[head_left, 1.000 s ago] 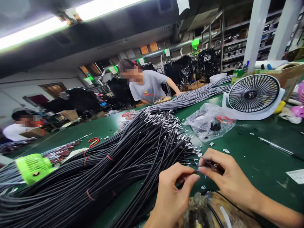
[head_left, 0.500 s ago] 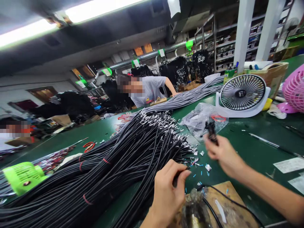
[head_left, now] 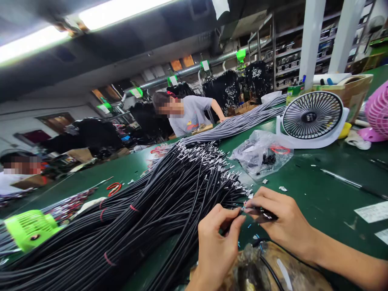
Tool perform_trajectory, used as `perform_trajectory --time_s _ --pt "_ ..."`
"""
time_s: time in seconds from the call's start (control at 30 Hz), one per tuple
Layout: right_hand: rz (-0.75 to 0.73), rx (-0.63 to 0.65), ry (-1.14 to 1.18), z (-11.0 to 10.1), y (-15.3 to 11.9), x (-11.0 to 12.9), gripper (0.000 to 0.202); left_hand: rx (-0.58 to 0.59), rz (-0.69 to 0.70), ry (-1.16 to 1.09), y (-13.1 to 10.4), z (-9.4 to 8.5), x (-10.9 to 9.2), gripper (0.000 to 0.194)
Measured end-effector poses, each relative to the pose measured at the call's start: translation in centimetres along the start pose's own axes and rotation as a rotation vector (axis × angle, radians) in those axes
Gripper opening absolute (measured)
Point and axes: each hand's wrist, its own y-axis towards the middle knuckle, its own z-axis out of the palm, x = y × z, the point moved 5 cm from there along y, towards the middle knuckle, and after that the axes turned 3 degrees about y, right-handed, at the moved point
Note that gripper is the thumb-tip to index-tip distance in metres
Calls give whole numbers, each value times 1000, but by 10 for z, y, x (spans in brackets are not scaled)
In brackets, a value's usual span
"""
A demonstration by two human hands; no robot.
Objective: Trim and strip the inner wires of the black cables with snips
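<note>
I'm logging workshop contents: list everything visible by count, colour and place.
black cables: many, black, left to centre
grey cables: many, grey, behind
table: one, green, underneath
desk fan: one, white and black, right
pink fan: one, pink, right edge
slotted housing: one, green, left
bag: one, clear, beside desk fan
papers: two, white, right
box: one, brown, behind desk fan
workers: two, grey and white tops, background
tool: one, black, lower right
left hand: one, bare, lower centre
right hand: one, bare, around tool
</note>
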Motion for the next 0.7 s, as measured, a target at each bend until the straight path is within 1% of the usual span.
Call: perform_trajectory --time_s 0.07,0.13,0.27,0.33,0.4,0.57,0.7 --pt "-10 16 -61 2 -2 -1 16 -17 7 7 -1 1 -1 10" --pt "-6 44 -119 5 -5 -2 17 1 -47 -33 0 1 2 9" --pt "40 104 -195 12 -8 -4 17 158 -206 -239 3 7 10 14" --pt "30 119 -198 14 -8 -4 17 198 -238 -282 4 8 11 15" --pt "-2 99 -181 12 -7 -3 18 186 -231 -248 5 6 12 14" --pt "-69 32 -182 7 -8 1 20 87 -193 -162 3 2 10 8" --pt "-57 33 -148 7 -8 1 19 38 -208 -161 3 0 7 10"
